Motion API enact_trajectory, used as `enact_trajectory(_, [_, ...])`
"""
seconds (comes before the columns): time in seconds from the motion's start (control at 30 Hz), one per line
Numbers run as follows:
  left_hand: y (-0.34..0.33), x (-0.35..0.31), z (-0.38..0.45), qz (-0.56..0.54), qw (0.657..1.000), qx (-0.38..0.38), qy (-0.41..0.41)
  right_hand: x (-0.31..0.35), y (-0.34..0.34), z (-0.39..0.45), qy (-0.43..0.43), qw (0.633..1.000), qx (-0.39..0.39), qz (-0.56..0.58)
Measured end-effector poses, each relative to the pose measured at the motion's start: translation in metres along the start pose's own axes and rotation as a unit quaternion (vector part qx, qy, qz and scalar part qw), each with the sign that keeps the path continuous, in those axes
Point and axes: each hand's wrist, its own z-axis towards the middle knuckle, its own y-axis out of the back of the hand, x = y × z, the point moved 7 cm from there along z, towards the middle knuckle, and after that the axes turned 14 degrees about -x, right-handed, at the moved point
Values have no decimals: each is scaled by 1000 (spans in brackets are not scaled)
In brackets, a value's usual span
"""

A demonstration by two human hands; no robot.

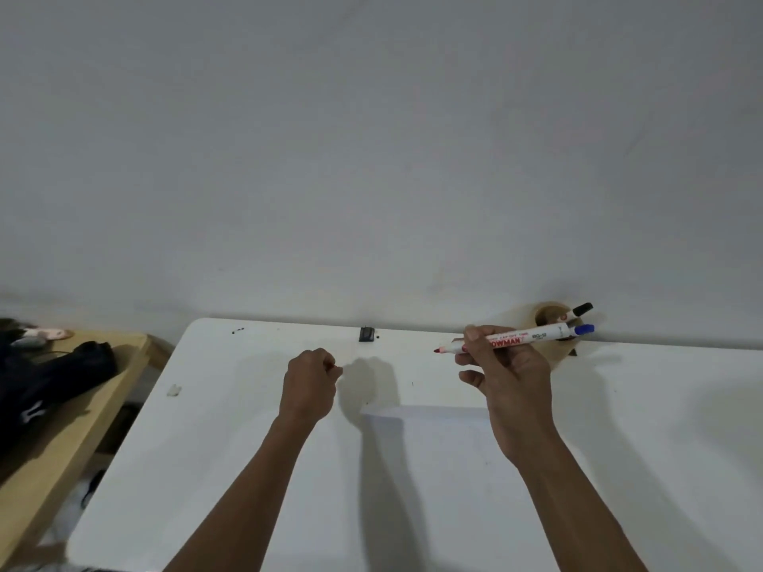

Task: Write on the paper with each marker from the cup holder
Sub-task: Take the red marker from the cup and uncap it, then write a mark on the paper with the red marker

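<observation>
My right hand holds an uncapped red marker level above the white table, its red tip pointing left. My left hand hovers to the left as a closed fist; whatever may be inside it is hidden. A sheet of white paper lies flat below and between my hands. Behind my right hand, a tan cup holder stands against the wall. It holds a marker with a black cap and one with a blue cap.
A small black object sits at the table's back edge by the wall. A white scrap lies near the table's left edge. To the left stands a wooden bench with dark clothing on it.
</observation>
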Motion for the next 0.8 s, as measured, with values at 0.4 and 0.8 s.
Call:
enact_trajectory(0.4, [-42, 16, 12, 76, 995, 58, -22, -27, -8, 35, -32, 998, -19, -41])
enact_trajectory(0.8, [-2, -3, -23, -31, 996, -86, 9, -21, 0, 19, -18, 999, -19, -33])
